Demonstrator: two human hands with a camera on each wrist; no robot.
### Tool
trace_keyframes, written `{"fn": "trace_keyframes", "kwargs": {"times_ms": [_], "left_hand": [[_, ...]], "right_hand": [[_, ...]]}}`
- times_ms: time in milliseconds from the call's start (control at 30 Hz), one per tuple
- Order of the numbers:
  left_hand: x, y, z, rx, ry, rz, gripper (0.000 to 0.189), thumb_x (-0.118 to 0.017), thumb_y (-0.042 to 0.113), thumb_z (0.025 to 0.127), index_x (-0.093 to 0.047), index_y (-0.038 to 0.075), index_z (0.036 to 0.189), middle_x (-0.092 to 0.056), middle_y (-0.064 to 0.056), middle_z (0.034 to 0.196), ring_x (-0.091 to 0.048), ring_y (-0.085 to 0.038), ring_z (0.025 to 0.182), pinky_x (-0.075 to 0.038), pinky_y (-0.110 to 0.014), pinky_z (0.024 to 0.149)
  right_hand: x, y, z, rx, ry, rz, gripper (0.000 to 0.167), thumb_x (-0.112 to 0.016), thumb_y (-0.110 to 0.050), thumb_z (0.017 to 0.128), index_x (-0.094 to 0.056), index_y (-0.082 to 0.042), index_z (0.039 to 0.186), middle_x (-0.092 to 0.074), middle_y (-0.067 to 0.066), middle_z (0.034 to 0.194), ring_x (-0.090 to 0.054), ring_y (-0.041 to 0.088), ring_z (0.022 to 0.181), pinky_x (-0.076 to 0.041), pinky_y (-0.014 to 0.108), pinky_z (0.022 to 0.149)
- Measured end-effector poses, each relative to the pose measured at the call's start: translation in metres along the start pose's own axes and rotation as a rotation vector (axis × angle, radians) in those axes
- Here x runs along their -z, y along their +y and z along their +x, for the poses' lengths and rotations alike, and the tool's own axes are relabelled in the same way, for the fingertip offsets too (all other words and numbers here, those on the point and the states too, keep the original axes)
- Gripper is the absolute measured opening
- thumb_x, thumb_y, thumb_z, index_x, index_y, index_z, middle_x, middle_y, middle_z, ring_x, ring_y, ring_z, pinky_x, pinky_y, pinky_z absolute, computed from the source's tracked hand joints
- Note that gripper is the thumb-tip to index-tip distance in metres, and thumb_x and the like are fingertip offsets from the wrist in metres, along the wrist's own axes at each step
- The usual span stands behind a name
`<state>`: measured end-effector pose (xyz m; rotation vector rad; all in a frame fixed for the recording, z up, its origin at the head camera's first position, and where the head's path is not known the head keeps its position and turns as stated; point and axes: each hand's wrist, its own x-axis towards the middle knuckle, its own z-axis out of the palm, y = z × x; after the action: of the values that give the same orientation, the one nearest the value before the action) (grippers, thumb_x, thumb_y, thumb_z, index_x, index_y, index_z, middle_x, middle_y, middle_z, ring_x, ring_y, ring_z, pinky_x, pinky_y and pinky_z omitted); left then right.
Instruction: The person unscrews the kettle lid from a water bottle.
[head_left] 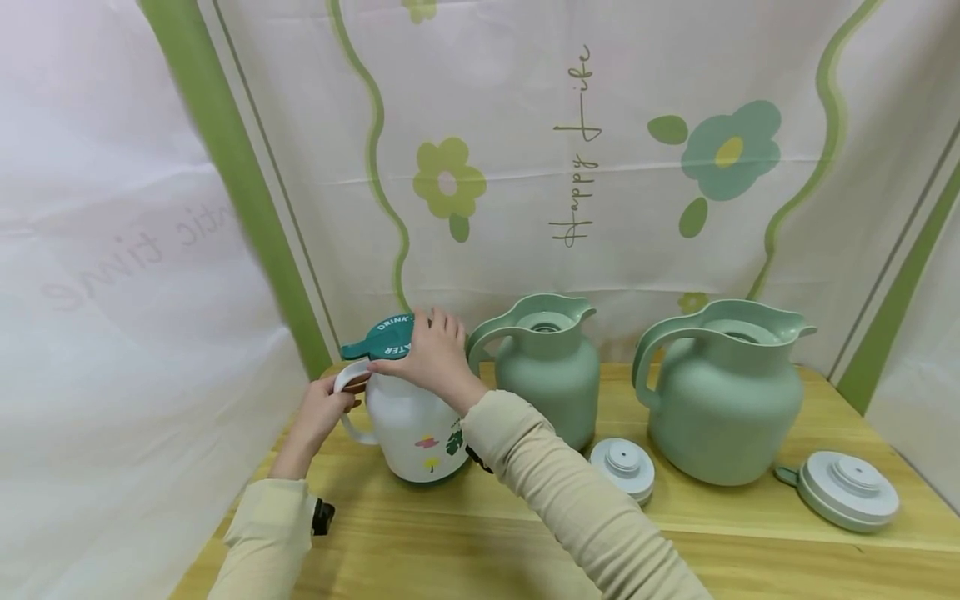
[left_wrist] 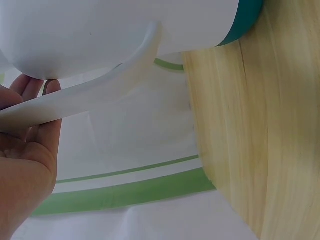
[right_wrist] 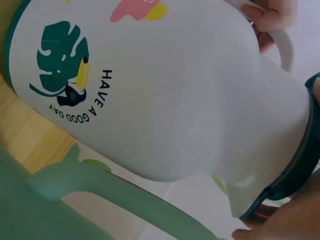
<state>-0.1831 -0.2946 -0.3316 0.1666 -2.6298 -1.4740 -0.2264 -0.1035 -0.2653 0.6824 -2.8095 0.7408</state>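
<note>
A white thermos jug [head_left: 408,417] with printed leaf and toucan pictures stands upright at the left of the table. Its teal lid [head_left: 381,340], lettered "DRINK" and "WATER", sits on top, with a tab over the handle side. My left hand [head_left: 318,412] grips the upper part of the white handle [left_wrist: 95,97], fingers passing through the loop. From above, my right hand [head_left: 437,357] spans the lid, thumb at the near side and fingers over the far edge. In the right wrist view, fingers [right_wrist: 257,212] lie at the lid's rim by the spout.
Right of the white jug stand two green thermos jugs, a smaller one [head_left: 551,383] close by and a larger one [head_left: 727,408], both without lids. A round stopper [head_left: 622,467] and a lid with a green tab [head_left: 847,492] lie before them. Printed curtains [head_left: 517,125] hang behind.
</note>
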Motion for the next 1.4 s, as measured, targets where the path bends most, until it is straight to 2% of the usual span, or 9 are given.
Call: {"fn": "trace_keyframes", "kwargs": {"times_ms": [233,367,567,767,1067,1300,1400], "left_hand": [[-0.001,0.001,0.001,-0.008,-0.012,-0.024,0.049,-0.040,-0.002,0.087,-0.050,-0.007,0.134,-0.051,-0.028,0.137,-0.051,-0.041,0.127,-0.048,-0.048,0.100],[-0.001,0.001,0.001,-0.010,-0.013,-0.024,0.050,-0.040,-0.003,0.086,-0.050,-0.006,0.134,-0.051,-0.027,0.137,-0.050,-0.041,0.127,-0.049,-0.047,0.099],[0.000,0.003,0.000,-0.011,-0.003,-0.008,0.048,-0.040,-0.002,0.086,-0.052,-0.006,0.133,-0.052,-0.027,0.137,-0.052,-0.041,0.126,-0.051,-0.042,0.096],[-0.001,0.004,0.000,-0.009,-0.009,-0.017,0.048,-0.040,-0.003,0.087,-0.052,-0.004,0.134,-0.050,-0.026,0.138,-0.051,-0.040,0.127,-0.051,-0.040,0.096],[0.000,0.002,-0.001,-0.007,-0.008,-0.023,0.049,-0.040,-0.005,0.085,-0.051,-0.007,0.133,-0.051,-0.027,0.137,-0.051,-0.040,0.127,-0.053,-0.029,0.087],[-0.001,0.002,-0.002,-0.009,-0.008,-0.022,0.049,-0.041,-0.004,0.085,-0.051,-0.008,0.133,-0.052,-0.027,0.135,-0.052,-0.040,0.126,-0.052,-0.034,0.090],[-0.001,0.002,-0.002,-0.007,-0.008,-0.024,0.050,-0.041,-0.004,0.085,-0.050,-0.006,0.134,-0.052,-0.026,0.136,-0.051,-0.040,0.127,-0.051,-0.037,0.092]], "right_hand": [[0.006,0.004,-0.002,0.006,-0.007,0.031,0.092,-0.068,-0.064,0.073,-0.041,-0.009,0.141,-0.045,0.015,0.138,-0.040,0.030,0.127,-0.036,0.045,0.107],[0.010,0.009,0.000,0.035,-0.049,0.053,0.088,-0.069,-0.060,0.075,-0.041,-0.009,0.141,-0.047,0.013,0.137,-0.042,0.029,0.124,-0.039,0.044,0.103],[0.014,0.012,0.004,0.097,-0.110,0.048,0.083,-0.068,-0.052,0.080,-0.038,-0.010,0.145,-0.041,0.013,0.146,-0.039,0.029,0.130,-0.036,0.045,0.108],[0.011,0.011,0.000,0.097,-0.088,0.058,0.086,-0.068,-0.056,0.079,-0.039,-0.010,0.145,-0.033,0.017,0.150,-0.035,0.031,0.135,-0.035,0.046,0.110],[0.014,0.017,0.001,0.073,-0.082,0.121,0.085,-0.074,-0.053,0.075,-0.042,-0.014,0.144,-0.043,0.015,0.137,-0.040,0.028,0.125,-0.039,0.044,0.104],[0.019,0.024,0.006,0.096,-0.144,0.187,0.082,-0.076,-0.043,0.077,-0.043,-0.006,0.142,-0.048,0.016,0.139,-0.044,0.029,0.128,-0.040,0.042,0.107],[0.021,0.027,0.007,0.104,-0.174,0.236,0.082,-0.077,-0.037,0.078,-0.041,-0.003,0.143,-0.044,0.019,0.142,-0.045,0.030,0.129,-0.041,0.042,0.108]]}}
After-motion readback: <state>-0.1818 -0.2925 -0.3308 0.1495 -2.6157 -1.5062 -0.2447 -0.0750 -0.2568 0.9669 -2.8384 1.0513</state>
